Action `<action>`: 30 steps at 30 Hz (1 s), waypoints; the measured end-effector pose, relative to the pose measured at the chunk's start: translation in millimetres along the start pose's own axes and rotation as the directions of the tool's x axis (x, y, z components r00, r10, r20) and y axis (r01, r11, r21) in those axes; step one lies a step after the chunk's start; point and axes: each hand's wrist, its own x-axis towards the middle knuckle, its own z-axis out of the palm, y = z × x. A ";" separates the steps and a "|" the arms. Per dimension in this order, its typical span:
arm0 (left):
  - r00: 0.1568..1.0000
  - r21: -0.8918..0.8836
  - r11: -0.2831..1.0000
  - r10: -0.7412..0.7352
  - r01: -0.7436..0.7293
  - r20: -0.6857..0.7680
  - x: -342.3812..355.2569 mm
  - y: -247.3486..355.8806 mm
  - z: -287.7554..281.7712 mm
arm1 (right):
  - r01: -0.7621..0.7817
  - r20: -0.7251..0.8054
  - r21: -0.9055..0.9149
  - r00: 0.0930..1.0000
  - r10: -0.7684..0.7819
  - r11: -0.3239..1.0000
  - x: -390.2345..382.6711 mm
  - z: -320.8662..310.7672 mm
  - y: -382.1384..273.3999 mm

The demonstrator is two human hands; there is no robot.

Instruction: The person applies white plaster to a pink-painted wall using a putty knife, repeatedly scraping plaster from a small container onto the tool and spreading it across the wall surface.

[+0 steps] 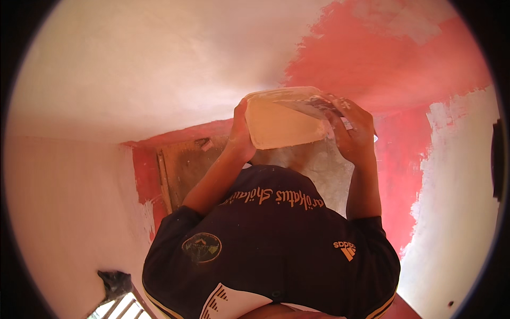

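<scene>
Nearest the camera, a dark shirt (271, 250) is filling the lower middle of the view. Both bare forearms are rising from it toward a wall. The pale wall (133, 69) is spreading over the upper left, and a large patch of red paint (393, 64) is covering the upper right, with rough whitish filler running down its right edge. A brown wooden frame (186, 165) is showing left of centre.

In the middle, held up near the wall, a flat rectangular board (281, 122) is carrying a cream layer of filler. The left hand (240, 133) is clamping its left edge, fingers wrapped round it. The right hand (353, 133) is closing on a smeared flat blade (313, 106), which is lying across the board's top right corner.

By the look of it, filler is being drawn off the board onto the blade. A further stroke is likely calling for a level board and a firm wrist.

On the shirt, a curved line of orange lettering (276, 196) is sitting at the top, a round dark badge (202, 247) lower left, and a small orange emblem (345, 250) lower right.
</scene>
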 end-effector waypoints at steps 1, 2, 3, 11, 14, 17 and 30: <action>0.996 0.165 0.985 0.045 -0.058 0.082 -7.5 -8.7 -8.6 | 0.005 0.020 0.006 1.000 -0.005 1.000 -5.8 2.5 -6.6; 0.991 0.241 0.966 0.064 -0.091 0.117 -15.8 -16.2 -16.3 | 0.025 0.086 -0.031 0.996 -0.022 0.999 -9.6 2.0 -14.4; 0.984 0.312 0.941 0.083 -0.129 0.155 -20.9 -29.1 -20.5 | 0.048 0.151 -0.066 0.988 -0.038 0.997 -14.7 0.7 -19.0; 0.998 0.179 0.983 -0.033 0.042 -0.052 -13.8 -87.0 47.1 | 0.140 0.338 -0.102 0.936 -0.098 0.985 -13.0 -57.2 21.9; 0.997 0.120 0.990 -0.065 0.070 -0.047 -21.8 -90.3 61.6 | 0.146 0.383 -0.096 0.918 -0.098 0.985 -10.8 -64.3 24.0; 0.997 0.065 0.995 -0.080 0.081 -0.015 -22.3 -100.8 69.6 | 0.161 0.420 -0.079 0.900 -0.113 0.984 -9.2 -71.9 29.0; 0.998 0.090 0.995 -0.039 0.043 -0.044 -25.8 -95.5 106.1 | 0.149 0.603 0.033 0.786 -0.139 0.988 16.3 -90.8 24.2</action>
